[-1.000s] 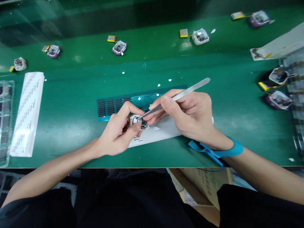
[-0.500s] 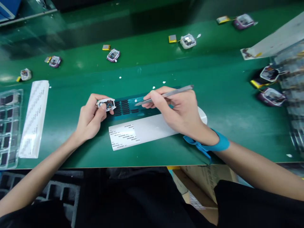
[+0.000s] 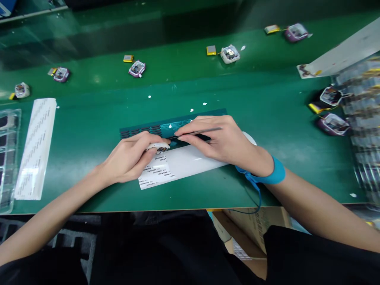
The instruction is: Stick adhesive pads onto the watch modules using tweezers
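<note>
My left hand (image 3: 135, 154) is closed around a small white device housing (image 3: 159, 148) with its circuit board showing, tilted on its side. Pinched in my right hand (image 3: 218, 136) are metal tweezers (image 3: 204, 130), their tips pointing left close to the housing. Whether the tips touch it or grip anything I cannot tell. Beneath and behind both hands lies a teal sheet (image 3: 139, 130) with rows of small black strips, partly hidden. A white backing sheet (image 3: 190, 161) with printed lettering lies in front of it, under the hands. Around my right wrist is a blue strap (image 3: 277, 171).
Several open housings with yellow batteries, such as a purple one (image 3: 137, 69) and a white one (image 3: 230, 54), lie along the back. At left are another printed sheet (image 3: 37, 148) and a clear tray (image 3: 10, 158). Stacked clear trays (image 3: 366, 130) stand at right beside a white post (image 3: 341, 51).
My left hand has moved right and toward me with the housing, turning it on its side. The tweezers in my right hand have tilted flatter, their tips now beside the housing.
</note>
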A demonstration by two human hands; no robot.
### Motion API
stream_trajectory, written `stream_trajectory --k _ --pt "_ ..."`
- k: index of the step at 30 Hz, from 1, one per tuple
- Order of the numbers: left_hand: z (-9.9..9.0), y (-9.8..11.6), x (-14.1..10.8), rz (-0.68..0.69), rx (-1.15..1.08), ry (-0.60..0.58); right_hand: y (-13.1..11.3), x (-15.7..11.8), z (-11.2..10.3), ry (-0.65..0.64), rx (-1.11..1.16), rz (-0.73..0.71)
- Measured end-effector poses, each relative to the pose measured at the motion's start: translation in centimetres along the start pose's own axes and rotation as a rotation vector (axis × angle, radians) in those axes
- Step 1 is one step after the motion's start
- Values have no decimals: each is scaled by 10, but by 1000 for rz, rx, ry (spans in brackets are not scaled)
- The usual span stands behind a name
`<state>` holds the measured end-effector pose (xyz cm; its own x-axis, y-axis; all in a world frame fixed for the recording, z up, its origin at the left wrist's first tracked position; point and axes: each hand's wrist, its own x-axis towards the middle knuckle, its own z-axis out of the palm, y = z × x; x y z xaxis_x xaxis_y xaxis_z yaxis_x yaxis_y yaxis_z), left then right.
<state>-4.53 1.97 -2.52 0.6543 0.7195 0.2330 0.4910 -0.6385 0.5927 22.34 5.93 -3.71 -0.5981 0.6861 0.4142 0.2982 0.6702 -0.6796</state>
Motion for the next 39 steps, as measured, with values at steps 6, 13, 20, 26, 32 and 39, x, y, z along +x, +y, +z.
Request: stream_trajectory --k 6,13,20,26,32,39 --pt "9 -10 1 -30 23 -52 0 -5 2 -31 -17 -58" --pt "0 9 8 19 -11 -7 -12 1 -9 301 -171 -152" --pt "-17 13 42 -569 -908 692 -24 3 -12 364 -313 -297" --pt "-10 6 39 -735 -1087 677 -28 -1 -7 285 -310 -370" --pt "4 19 30 -664 -1025 579 -40 -8 -10 68 -361 -381" --pt "17 26 29 -771 -1164 685 -41 -8 -3 56 -497 -447"
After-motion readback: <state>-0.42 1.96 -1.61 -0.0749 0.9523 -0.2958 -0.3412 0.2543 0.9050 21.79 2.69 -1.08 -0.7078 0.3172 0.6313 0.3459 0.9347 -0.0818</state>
